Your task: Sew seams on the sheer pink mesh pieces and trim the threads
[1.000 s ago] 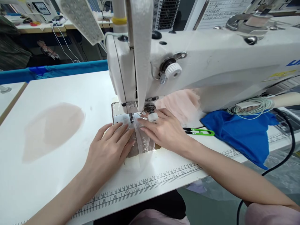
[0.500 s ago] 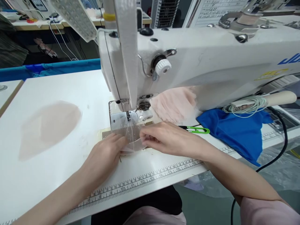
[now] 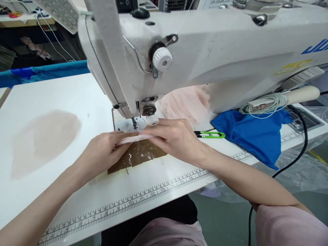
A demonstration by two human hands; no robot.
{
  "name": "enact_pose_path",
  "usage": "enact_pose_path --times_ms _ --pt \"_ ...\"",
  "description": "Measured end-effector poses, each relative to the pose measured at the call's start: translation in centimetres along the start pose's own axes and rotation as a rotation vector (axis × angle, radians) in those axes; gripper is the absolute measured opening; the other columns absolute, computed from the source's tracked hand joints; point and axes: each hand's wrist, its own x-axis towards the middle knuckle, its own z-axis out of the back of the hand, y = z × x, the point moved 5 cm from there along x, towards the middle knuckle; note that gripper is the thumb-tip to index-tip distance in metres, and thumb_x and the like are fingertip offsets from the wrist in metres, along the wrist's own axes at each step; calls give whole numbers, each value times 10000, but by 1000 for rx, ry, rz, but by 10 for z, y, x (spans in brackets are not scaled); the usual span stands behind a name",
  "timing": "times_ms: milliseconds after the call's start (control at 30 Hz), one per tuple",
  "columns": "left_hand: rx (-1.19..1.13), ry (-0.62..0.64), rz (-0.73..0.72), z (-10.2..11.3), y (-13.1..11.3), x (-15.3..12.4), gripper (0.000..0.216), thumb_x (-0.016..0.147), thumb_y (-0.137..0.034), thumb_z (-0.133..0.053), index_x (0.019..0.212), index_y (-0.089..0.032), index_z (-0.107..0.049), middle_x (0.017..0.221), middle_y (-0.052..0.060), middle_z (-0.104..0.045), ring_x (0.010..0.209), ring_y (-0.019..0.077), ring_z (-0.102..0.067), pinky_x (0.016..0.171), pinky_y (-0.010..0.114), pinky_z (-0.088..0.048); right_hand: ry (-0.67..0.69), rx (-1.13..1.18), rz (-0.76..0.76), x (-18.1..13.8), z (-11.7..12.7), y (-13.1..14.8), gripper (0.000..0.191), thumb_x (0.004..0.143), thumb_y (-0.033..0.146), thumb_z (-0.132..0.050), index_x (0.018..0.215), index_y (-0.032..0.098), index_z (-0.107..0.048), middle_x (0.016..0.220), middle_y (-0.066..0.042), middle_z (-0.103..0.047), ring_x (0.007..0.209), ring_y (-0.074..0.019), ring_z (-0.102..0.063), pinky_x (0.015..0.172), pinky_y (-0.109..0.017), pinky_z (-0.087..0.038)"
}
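Observation:
A folded strip of sheer pale-pink fabric (image 3: 137, 138) stretches between my hands, just in front of the sewing machine's needle and presser foot (image 3: 134, 123). My left hand (image 3: 106, 148) pinches its left end between thumb and fingers. At the other end my right hand (image 3: 175, 136) is closed on the fabric, close to the needle plate. Brown tape-covered board (image 3: 143, 155) shows beneath the strip. The white sewing machine (image 3: 205, 51) stands over the work, its white tension knob (image 3: 162, 59) facing me.
Flat on the table at left lies a sheer fabric piece (image 3: 46, 140). More pink fabric (image 3: 188, 106) is heaped behind my right hand. Green thread snips (image 3: 211, 135), a blue cloth (image 3: 251, 133) and a cord-wrapped handle (image 3: 271, 104) are at right. A printed ruler (image 3: 130, 203) follows the front edge.
Both hands have lifted the fabric off the board and hold it as a folded strip. Earlier it lay flatter over the board. The view has shifted closer to the machine.

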Motion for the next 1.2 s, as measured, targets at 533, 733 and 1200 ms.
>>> enact_pose_path --times_ms 533,733,1200 --pt "127 -19 -330 -5 -21 -19 432 1008 -340 -340 792 -196 -686 702 3 -528 524 103 -472 469 245 -338 305 24 34 -3 -6 10 207 861 133 -585 725 185 -733 754 10 -713 702 -141 -587 537 -266 -338" --pt "610 -247 -534 -20 -49 -40 232 934 -159 -497 1064 -159 -689 786 53 -647 652 197 -594 506 322 -427 370 -43 181 -9 -12 16 167 833 120 -642 713 184 -740 1090 -27 -728 1087 -249 -558 826 -372 -384" --pt "594 -271 -522 -26 -47 -49 375 927 -66 -428 1246 -104 -622 1256 178 -655 1206 312 -604 1123 532 -349 400 -16 159 -9 -17 15 156 856 105 -640 786 192 -749 1026 -3 -762 1017 -205 -597 838 -363 -356"
